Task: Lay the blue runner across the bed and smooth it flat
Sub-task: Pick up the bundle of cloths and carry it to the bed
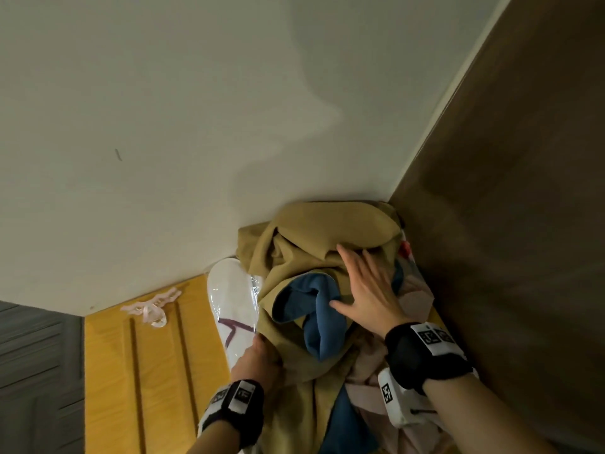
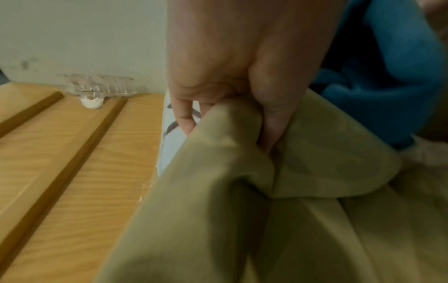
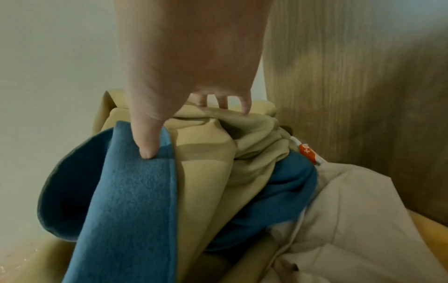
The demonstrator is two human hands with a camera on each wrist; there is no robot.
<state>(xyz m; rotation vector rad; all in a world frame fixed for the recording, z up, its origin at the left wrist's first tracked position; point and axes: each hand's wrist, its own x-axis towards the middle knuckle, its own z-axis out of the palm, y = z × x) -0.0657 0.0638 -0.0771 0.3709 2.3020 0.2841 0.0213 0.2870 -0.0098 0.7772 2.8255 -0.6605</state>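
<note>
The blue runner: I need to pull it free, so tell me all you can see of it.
The blue runner looks like soft felted cloth, blue on one face and tan on the other. It lies crumpled in a heap against the wall, not spread. The right hand rests open on it, thumb on a blue fold; the left hand grips a tan fold. Pinkish bedding lies beside and under it.

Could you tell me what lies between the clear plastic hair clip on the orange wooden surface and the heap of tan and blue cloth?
A white plastic-wrapped flat object with a dark mark, seen in the head view.
</note>
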